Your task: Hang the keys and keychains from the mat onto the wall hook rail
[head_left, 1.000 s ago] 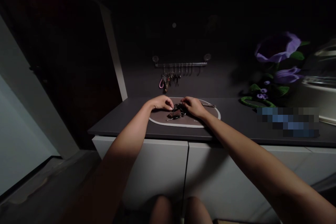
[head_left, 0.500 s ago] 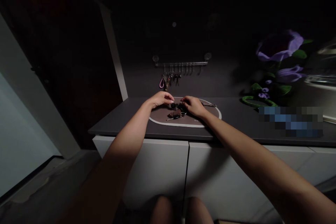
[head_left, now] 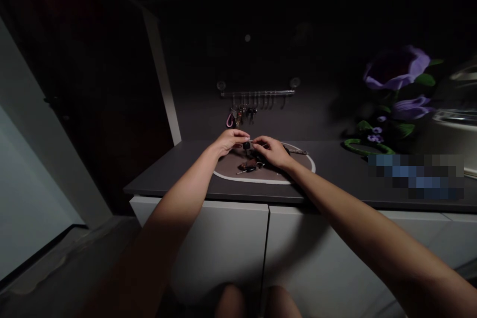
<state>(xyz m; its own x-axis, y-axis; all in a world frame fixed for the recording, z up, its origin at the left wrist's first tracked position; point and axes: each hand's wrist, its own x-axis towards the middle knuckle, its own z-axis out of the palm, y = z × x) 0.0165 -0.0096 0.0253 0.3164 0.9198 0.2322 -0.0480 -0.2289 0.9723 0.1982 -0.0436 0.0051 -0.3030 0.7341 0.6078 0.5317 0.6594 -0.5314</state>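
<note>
A key with a dark head (head_left: pixel 246 146) hangs just under the fingertips of my left hand (head_left: pixel 229 143), whose thumb and fingers are pinched closed on it. My right hand (head_left: pixel 271 151) meets it from the right, fingertips also pinched together at the same bunch; the exact part it grips is too small to make out. Below both hands, a car key with a brown fob and a ring (head_left: pixel 251 165) lies on the oval brown mat (head_left: pixel 278 179) with a pale rim. A patterned strap (head_left: pixel 298 152) rests on the mat beyond my right hand.
On the back wall, a clear hook rail (head_left: pixel 257 93) carries several hanging keys (head_left: pixel 244 112) and a pink loop (head_left: pixel 229 119) on its left side. Purple fabric flowers (head_left: pixel 398 69) stand on the dark counter (head_left: pixel 160 171) at right, near a pale rounded container (head_left: pixel 456 134). White cabinet doors (head_left: pixel 223 238) are below.
My hands have come closer together, their fingertips now almost meeting. The dark-headed key is lifted slightly off the mat between them.
</note>
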